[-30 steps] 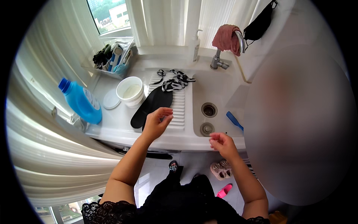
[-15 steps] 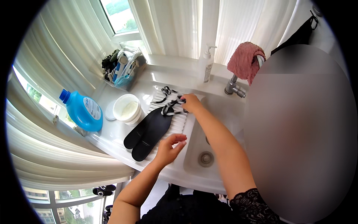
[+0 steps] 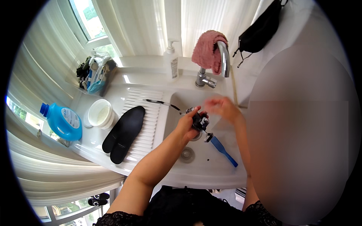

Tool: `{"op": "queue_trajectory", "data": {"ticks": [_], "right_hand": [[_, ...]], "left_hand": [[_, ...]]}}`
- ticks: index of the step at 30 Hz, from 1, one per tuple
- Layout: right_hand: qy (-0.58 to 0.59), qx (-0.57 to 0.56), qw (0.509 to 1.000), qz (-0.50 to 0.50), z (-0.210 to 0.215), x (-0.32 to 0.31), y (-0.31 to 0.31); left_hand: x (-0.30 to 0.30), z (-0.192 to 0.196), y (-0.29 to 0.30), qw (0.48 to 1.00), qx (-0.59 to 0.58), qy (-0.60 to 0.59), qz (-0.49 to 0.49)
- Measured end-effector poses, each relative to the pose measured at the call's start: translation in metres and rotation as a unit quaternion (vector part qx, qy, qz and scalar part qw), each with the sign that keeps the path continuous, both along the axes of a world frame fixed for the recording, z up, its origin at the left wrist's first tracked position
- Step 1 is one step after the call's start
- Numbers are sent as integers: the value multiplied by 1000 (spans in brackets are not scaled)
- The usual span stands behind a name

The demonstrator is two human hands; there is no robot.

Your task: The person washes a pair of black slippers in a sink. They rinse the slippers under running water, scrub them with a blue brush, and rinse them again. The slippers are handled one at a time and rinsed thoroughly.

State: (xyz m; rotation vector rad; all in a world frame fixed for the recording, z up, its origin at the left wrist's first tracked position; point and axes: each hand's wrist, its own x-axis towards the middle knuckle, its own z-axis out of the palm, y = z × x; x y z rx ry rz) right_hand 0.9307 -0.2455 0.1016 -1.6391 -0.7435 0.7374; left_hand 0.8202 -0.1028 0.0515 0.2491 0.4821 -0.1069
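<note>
Over the sink basin (image 3: 175, 171), my left hand (image 3: 185, 124) is closed around a bundle of black-and-white shoelaces (image 3: 199, 121). One lace end trails left onto the ridged washboard, and another hangs toward the blue brush. Just right of the bundle is my right hand (image 3: 223, 108), raised, its fingers smeared by motion. A blue brush (image 3: 223, 150) lies in the basin, its head partly hidden near the laces. Two black insoles (image 3: 126, 130) overlap on the washboard (image 3: 149, 130) to the left.
A faucet (image 3: 225, 62) draped with a pink cloth (image 3: 206, 49) stands behind the basin, beside a white pump bottle (image 3: 171, 62). On the left are a white tub (image 3: 101, 113), a blue detergent bottle (image 3: 64, 122) and a clear bin (image 3: 98, 75). A black mask (image 3: 260, 32) hangs at right.
The shoelaces have been lifted off the washboard and are now in my left hand over the basin. My right hand has moved right, away from the washboard. The view has shifted right.
</note>
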Motion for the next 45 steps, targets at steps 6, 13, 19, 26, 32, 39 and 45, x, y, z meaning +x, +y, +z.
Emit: {"op": "queue_trajectory", "data": {"ticks": [6,13,19,26,32,39,45], "right_hand": [[-178,-107,927,-313,-18,79,23],[-225,-39,921,-316,-29,76,10],[194,59,939,-279,-44,0,-15],[373,224,887,-153,-107,-19,-10],[314,118,942,13,-155,-34,-26],[205,44,947,-243,-90,-58,-10],[-473,-127,871,-46,-42,-101,1]], "left_hand": [[33,15,-33,990,92,34,-99],[46,11,-45,981,128,56,-132],[47,25,-43,969,170,-17,-176],[36,51,-50,906,369,19,-204],[18,71,-26,857,504,-57,-95],[12,13,4,883,463,5,-80],[-8,-13,-27,993,21,41,-105]]}}
